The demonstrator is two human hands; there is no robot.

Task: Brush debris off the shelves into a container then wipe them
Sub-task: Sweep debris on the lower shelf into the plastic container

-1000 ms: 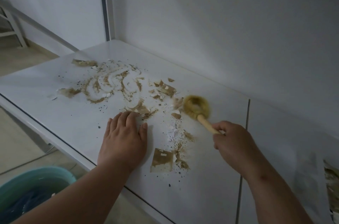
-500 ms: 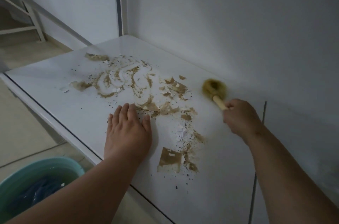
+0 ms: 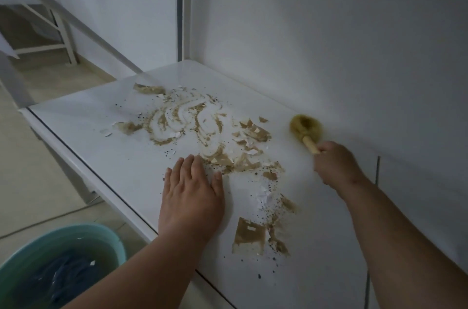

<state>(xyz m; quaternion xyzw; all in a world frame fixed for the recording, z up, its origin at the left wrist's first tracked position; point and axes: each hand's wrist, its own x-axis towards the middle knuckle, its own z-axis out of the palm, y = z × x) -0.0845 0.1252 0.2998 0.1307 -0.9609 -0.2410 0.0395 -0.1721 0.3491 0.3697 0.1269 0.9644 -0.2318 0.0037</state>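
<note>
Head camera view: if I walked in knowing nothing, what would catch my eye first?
Probably the mess of brown flakes and sandy swirls spread across the glossy white shelf. Next, the round yellow-bristled brush with a wooden handle, held by the right hand near the back wall, while the left hand lies flat beside the debris. A teal plastic basin holding water sits on the floor, lower left.

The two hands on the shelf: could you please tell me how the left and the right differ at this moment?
The left hand lies flat, fingers straight, palm down on the shelf; the right hand is curled round the brush handle. The left holds nothing; the right holds a tool near the back wall. Both are bare and beside the debris.
</note>
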